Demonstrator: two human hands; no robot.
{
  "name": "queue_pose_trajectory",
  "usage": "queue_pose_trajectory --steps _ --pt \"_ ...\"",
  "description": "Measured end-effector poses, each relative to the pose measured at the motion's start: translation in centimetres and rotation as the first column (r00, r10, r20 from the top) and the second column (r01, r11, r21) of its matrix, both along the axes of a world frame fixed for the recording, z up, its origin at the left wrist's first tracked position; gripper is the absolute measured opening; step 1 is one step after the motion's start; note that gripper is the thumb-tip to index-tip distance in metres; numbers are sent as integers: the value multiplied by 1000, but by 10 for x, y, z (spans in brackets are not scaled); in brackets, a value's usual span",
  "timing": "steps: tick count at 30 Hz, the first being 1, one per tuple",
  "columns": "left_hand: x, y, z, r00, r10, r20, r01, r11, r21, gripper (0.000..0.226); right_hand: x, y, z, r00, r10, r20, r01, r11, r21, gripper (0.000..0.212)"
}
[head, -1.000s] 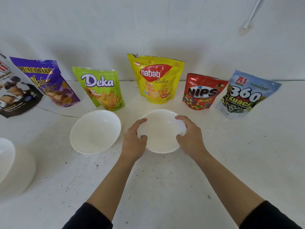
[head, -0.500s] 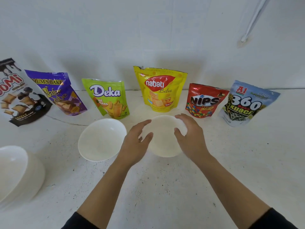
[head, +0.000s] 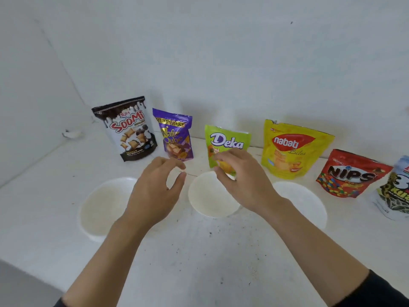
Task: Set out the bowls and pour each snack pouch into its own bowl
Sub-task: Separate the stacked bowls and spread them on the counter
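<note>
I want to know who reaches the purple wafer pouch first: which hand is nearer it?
Left. The left hand hovers just below the purple wafer pouch; the right hand sits farther right, over the Deka pouch.

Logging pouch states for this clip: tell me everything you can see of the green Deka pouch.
The Deka pouch is a glossy lime-green stand-up bag with a white "Deka" logo on a purple oval and pictured snacks below. It stands upright near the wall, between the purple wafer pouch and the yellow Nabati pouch, behind the middle bowl. The right hand hides its lower part; contact cannot be told.
</note>
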State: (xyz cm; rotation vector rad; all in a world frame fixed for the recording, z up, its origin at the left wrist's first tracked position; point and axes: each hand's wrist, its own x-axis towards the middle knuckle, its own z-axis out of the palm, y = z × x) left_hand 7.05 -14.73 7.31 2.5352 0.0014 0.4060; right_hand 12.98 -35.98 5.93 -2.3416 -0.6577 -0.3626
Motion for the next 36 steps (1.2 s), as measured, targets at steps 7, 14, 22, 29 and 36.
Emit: queue_pose_trajectory --steps 7,14,22,29,36 --pt "-49 109 -16 974 216 62 -223 965 137 16 -14 112 -6 982 186 -1 -186 981 -55 27" --pt "-69 179 -57 946 314 -79 -296 938 181 27 -22 181 -37 970 216 -113 -228 968 -106 29" --pt "-60 198 -86 932 237 -276 -305 922 -239 33 -25 214 -71 900 131 -416 -184 979 -88 36" --pt "-51 201 -90 928 254 -273 -319 919 -230 39 -25 217 -71 892 -30 -450 1 998 -65 48" --pt "-47 201 -87 946 187 -266 -241 952 -191 50 -23 217 -63 917 -88 -389 40 991 -130 51"
